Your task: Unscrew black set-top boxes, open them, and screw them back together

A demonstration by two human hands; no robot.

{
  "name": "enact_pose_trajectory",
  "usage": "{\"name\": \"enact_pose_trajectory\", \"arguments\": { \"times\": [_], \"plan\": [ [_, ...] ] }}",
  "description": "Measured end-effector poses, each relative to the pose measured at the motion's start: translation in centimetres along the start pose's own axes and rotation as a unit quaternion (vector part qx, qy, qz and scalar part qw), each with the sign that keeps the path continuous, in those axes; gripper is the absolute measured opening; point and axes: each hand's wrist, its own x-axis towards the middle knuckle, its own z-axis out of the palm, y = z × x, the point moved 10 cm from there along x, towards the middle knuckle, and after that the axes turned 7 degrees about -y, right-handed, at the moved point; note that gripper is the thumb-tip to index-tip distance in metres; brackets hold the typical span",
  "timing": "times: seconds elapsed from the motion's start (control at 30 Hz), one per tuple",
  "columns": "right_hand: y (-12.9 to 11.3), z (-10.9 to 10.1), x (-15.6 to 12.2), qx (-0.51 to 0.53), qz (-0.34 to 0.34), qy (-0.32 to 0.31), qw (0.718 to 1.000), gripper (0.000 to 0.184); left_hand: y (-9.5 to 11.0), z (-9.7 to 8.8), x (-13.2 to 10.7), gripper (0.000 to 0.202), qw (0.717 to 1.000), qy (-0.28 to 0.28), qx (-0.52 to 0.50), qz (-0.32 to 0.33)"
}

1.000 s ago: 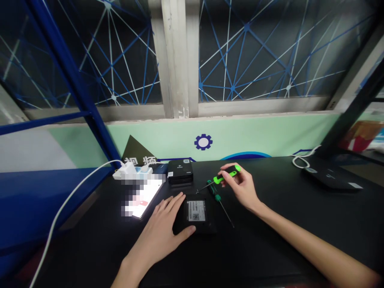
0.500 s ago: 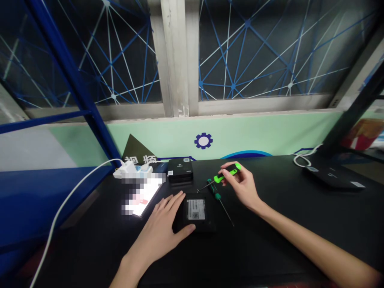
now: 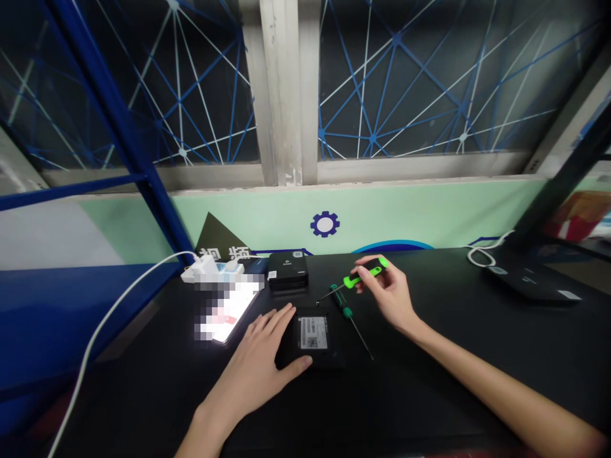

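Observation:
My left hand lies with fingers stretched out and thumb spread over the left side of a black box. The box rests on the table with a white printed label facing up. In my right hand is a screwdriver with a black and bright green handle, held between thumb and fingers. Its thin shaft slants down to the left, and the tip is by a tiny screw-like piece just beyond the box's far edge. A second screwdriver, dark green, lies right of the box.
Left of my left hand lies a phone with a lit screen. Behind it are a white power strip and a cable. Black boxes are stacked near the wall. A flat black device and a white cable lie right.
The right hand and its screwdriver have shifted very slightly to the right, with the tip still near the tiny piece. The left hand stays in place on the box.

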Motion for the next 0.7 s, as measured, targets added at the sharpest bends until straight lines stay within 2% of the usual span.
{"name": "enact_pose_trajectory", "arguments": {
  "times": [0.13,0.33,0.57,0.7],
  "plan": [
    [-0.3,-0.6,0.4,0.021,-0.003,0.018,1.0,0.025,-0.2,0.1,0.1,0.079,1.0,-0.01,0.001,-0.014],
    [0.6,-1.6,0.7,0.08,0.015,0.049,0.996,0.027,-0.3,0.1,0.1,0.078,1.0,0.008,-0.003,-0.011],
    [2.3,0.1,0.2,0.146,0.104,0.024,0.984,0.033,-0.5,0.4,0.2,0.079,0.999,-0.005,-0.007,-0.035],
    [3.4,0.7,0.0,0.153,0.143,0.018,0.978,0.036,-0.7,0.0,0.3,0.078,0.999,0.006,-0.005,-0.054]
  ]
}}
